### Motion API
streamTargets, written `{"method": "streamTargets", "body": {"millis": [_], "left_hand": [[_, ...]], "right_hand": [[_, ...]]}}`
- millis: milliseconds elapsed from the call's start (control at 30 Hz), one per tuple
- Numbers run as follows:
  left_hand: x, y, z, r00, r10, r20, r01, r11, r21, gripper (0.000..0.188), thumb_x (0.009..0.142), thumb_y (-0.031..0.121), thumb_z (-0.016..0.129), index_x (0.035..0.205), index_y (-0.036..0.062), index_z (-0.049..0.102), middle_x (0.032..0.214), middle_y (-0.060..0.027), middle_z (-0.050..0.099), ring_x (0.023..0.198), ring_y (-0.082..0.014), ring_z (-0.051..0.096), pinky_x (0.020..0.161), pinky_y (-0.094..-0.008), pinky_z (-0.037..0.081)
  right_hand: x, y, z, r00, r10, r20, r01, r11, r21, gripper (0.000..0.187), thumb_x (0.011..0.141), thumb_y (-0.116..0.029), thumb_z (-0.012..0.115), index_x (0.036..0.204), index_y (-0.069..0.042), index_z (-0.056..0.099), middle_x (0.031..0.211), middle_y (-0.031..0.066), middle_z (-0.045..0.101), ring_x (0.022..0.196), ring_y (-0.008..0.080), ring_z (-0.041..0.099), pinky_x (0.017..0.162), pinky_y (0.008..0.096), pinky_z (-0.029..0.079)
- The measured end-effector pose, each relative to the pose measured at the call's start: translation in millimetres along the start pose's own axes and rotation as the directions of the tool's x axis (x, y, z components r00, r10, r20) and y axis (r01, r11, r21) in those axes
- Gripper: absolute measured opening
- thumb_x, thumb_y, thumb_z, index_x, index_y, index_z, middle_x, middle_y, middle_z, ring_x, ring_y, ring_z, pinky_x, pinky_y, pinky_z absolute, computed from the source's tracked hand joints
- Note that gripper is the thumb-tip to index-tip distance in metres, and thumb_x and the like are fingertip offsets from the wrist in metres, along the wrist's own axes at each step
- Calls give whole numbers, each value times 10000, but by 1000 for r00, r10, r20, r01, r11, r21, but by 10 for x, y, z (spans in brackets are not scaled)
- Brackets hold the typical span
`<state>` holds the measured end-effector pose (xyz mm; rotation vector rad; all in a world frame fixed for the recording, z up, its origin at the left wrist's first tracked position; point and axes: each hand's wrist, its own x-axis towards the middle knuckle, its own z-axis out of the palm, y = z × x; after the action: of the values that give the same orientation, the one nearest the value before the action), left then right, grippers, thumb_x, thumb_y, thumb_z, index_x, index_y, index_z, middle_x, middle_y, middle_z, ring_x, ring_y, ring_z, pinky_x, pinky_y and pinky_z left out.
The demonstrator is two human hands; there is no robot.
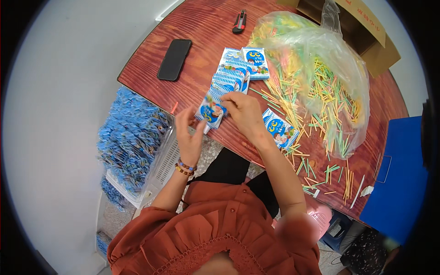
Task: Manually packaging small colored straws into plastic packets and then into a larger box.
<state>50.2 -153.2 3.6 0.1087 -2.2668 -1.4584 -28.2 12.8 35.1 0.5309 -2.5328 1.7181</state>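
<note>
My right hand has its thumb and index finger closed on the upper right edge of a small blue-and-white packet at the table's near edge. Close by its left side, my left hand has thumb and fingers apart, the thumb beside the packet's lower corner. Beyond the held packet, an overlapping row of similar packets runs away from me, with another packet at its far end. One more packet lies right of my right wrist.
A clear plastic bag spills thin pastel sticks over the right side of the wooden table. A phone and a utility knife lie farther off. Below left, a basket is heaped with blue packets. A cardboard box stands far right.
</note>
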Motion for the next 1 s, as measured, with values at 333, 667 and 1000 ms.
{"method": "streamTargets", "body": {"millis": [333,667,1000], "left_hand": [[130,-57,153,987,137,82,-155,941,301,754,763,278,773,1349,-23,407,1291,-213,447,1176,-363,459,986,-444,350],[347,136,440,984,-139,115,56,839,541,1083,649,451,824,1422,-57,261,1267,-221,473,1189,-380,437,984,-500,322],[398,-20,369,993,-2,114,-38,938,345,960,624,367,853,1341,-19,345,1172,-194,484,1126,-375,471,958,-440,364]], "right_hand": [[349,146,-361,967,-159,-198,68,913,-402,229,858,-159,644,1054,-42,635,976,133,626,872,287,620,754,382,497],[967,69,-414,984,59,167,80,693,-716,347,811,-318,693,1002,-30,656,1036,178,624,928,352,609,781,451,479],[513,198,-29,992,-98,79,91,991,94,110,930,-125,572,985,-47,518,840,-16,474,706,72,414,605,227,354]]}}
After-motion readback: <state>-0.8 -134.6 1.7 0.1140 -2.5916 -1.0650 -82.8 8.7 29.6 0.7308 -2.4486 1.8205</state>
